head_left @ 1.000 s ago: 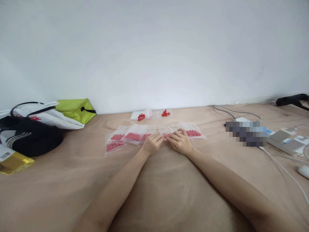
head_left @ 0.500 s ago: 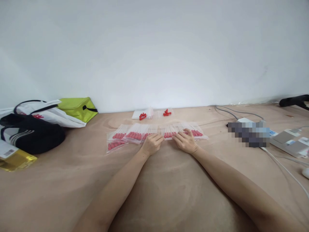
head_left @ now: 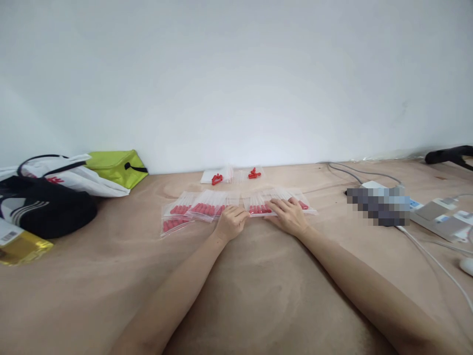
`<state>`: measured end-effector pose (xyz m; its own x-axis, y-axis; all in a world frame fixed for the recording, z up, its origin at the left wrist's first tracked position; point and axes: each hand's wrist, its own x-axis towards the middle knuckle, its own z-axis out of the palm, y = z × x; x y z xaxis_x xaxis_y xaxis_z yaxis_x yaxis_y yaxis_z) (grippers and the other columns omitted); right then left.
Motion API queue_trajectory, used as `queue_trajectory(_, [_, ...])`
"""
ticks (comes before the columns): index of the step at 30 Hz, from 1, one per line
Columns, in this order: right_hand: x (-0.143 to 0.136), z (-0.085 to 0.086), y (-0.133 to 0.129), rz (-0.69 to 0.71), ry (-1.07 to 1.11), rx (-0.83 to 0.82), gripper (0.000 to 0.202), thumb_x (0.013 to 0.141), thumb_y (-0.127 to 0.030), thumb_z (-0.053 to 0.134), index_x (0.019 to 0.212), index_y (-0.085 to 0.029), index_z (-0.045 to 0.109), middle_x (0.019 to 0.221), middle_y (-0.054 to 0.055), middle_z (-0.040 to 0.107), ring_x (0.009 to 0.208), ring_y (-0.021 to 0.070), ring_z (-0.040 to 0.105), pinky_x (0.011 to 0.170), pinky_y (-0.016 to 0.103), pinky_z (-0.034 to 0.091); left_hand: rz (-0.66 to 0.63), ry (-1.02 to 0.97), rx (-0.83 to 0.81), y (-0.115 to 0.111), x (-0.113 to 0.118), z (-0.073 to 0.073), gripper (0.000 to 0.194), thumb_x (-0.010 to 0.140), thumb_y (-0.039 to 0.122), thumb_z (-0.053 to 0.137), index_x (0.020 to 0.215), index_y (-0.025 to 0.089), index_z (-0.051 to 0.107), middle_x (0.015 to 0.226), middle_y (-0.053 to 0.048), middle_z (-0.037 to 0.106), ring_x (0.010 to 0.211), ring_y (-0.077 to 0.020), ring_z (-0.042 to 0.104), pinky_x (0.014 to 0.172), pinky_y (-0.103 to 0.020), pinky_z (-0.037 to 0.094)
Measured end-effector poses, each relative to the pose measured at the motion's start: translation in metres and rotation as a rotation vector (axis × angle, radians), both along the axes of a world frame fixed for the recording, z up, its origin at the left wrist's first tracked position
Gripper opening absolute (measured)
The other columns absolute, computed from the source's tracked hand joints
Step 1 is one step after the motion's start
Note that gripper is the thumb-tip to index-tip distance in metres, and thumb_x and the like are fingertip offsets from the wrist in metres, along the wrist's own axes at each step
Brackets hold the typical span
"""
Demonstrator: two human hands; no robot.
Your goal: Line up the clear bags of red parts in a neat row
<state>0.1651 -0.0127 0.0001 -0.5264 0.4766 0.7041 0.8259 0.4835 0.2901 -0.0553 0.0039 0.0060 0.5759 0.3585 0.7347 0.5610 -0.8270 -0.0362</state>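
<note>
At tabletop [head_left: 258, 276] centre, left hand [head_left: 231, 222] curled, fingers on clear bags of red pieces [head_left: 207, 209]; right hand [head_left: 290, 214] at 3 o'clock, fingers spread flat on bags

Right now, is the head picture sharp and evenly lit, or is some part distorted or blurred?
Head view: soft, even light, no glare; the table edge bows like a wide-angle lens; the small bags by both hands look soft; a pixelated block hides one object at right.
</note>
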Motion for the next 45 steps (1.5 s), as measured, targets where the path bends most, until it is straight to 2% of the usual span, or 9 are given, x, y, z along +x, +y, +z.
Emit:
queue_trajectory(4, [-0.012, -0.005, 0.004, 0.023, 0.065, 0.029, 0.02, 0.082, -0.017, 0.043, 0.091, -0.022, 0.06, 0.089, 0.0, 0.064, 0.061, 0.0071, 0.052, 0.055, 0.023, 0.031, 0.054, 0.051, -0.065, -0.004, -0.001, 0.006, 0.015, 0.081, 0.027, 0.049, 0.086, 0.019, 0.06, 0.086, -0.003, 0.065, 0.085, -0.0162, 0.057, 0.081, -0.034, 0.041])
queue_trajectory(8, [-0.008, -0.006, 0.009, 0.045, 0.248, 0.109, 0.024, 0.082, -0.013, 0.04, 0.088, -0.021, 0.062, 0.089, 0.001, 0.065, 0.066, 0.0078, 0.056, 0.058, 0.02, 0.039, 0.293, 0.094, -0.128, -0.007, -0.016, 0.008, 0.054, 0.073, 0.045, 0.055, 0.116, 0.014, 0.045, 0.115, -0.013, 0.053, 0.112, -0.0258, 0.043, 0.099, -0.05, 0.021])
queue_trajectory(11, [0.011, -0.004, 0.011, 0.085, 0.357, 0.084, 0.023, 0.082, -0.015, 0.041, 0.089, -0.023, 0.062, 0.091, 0.004, 0.064, 0.078, 0.011, 0.058, 0.068, 0.022, 0.045, 0.395, 0.148, -0.124, -0.008, -0.031, 0.007, 0.052, 0.073, 0.049, 0.052, 0.114, 0.016, 0.048, 0.117, -0.014, 0.052, 0.116, -0.0297, 0.039, 0.099, -0.059, 0.007])
queue_trajectory(18, [0.075, -0.013, 0.004, 0.09, 0.609, -0.072, 0.02, 0.082, -0.023, 0.043, 0.09, -0.025, 0.061, 0.096, 0.005, 0.061, 0.086, 0.0153, 0.058, 0.074, 0.031, 0.049, 0.413, 0.173, -0.142, -0.015, -0.047, 0.008, 0.044, 0.076, 0.052, 0.046, 0.102, 0.018, 0.056, 0.102, -0.011, 0.061, 0.109, -0.0315, 0.046, 0.097, -0.064, 0.002])
queue_trajectory(24, [0.094, -0.014, -0.014, 0.081, 0.456, -0.249, 0.025, 0.077, -0.036, 0.051, 0.096, -0.023, 0.06, 0.095, 0.007, 0.06, 0.085, 0.0167, 0.057, 0.074, 0.032, 0.045, 0.358, 0.187, -0.207, -0.02, -0.03, 0.008, 0.04, 0.077, 0.044, 0.048, 0.105, 0.017, 0.055, 0.104, -0.011, 0.061, 0.107, -0.0303, 0.048, 0.098, -0.062, 0.002])
queue_trajectory(27, [0.08, -0.007, -0.019, -0.046, 0.426, -0.101, 0.023, 0.073, -0.037, 0.056, 0.09, -0.023, 0.062, 0.09, 0.006, 0.06, 0.084, 0.0179, 0.054, 0.077, 0.035, 0.037, 0.321, 0.194, -0.25, -0.024, -0.015, 0.007, 0.042, 0.078, 0.043, 0.048, 0.112, 0.018, 0.05, 0.109, -0.011, 0.058, 0.108, -0.0291, 0.048, 0.098, -0.062, 0.007])
queue_trajectory(30, [0.047, 0.0, -0.023, -0.043, 0.409, 0.009, 0.015, 0.074, -0.031, 0.056, 0.085, -0.023, 0.062, 0.083, 0.004, 0.06, 0.08, 0.0156, 0.052, 0.076, 0.033, 0.032, 0.251, 0.196, -0.336, -0.025, -0.002, 0.004, 0.049, 0.079, 0.04, 0.048, 0.122, 0.018, 0.041, 0.117, -0.011, 0.053, 0.112, -0.0262, 0.045, 0.098, -0.054, 0.025])
queue_trajectory(36, [-0.017, 0.003, -0.022, 0.111, 0.149, -0.16, 0.021, 0.076, -0.037, 0.052, 0.09, -0.024, 0.061, 0.085, 0.003, 0.06, 0.08, 0.0151, 0.048, 0.073, 0.032, 0.025, 0.173, 0.066, -0.382, -0.016, -0.007, -0.008, 0.044, 0.078, 0.036, 0.052, 0.117, 0.017, 0.047, 0.123, -0.012, 0.047, 0.108, -0.0226, 0.049, 0.088, -0.038, 0.044])
queue_trajectory(45, [-0.035, -0.001, 0.0, 0.118, 0.081, -0.214, 0.017, 0.08, -0.027, 0.046, 0.087, -0.022, 0.061, 0.085, 0.003, 0.059, 0.075, 0.0123, 0.048, 0.071, 0.031, 0.023, 0.064, -0.01, -0.328, 0.0, -0.037, -0.01, 0.023, 0.081, 0.024, 0.047, 0.098, 0.018, 0.061, 0.102, -0.006, 0.063, 0.092, -0.016, 0.06, 0.082, -0.031, 0.05])
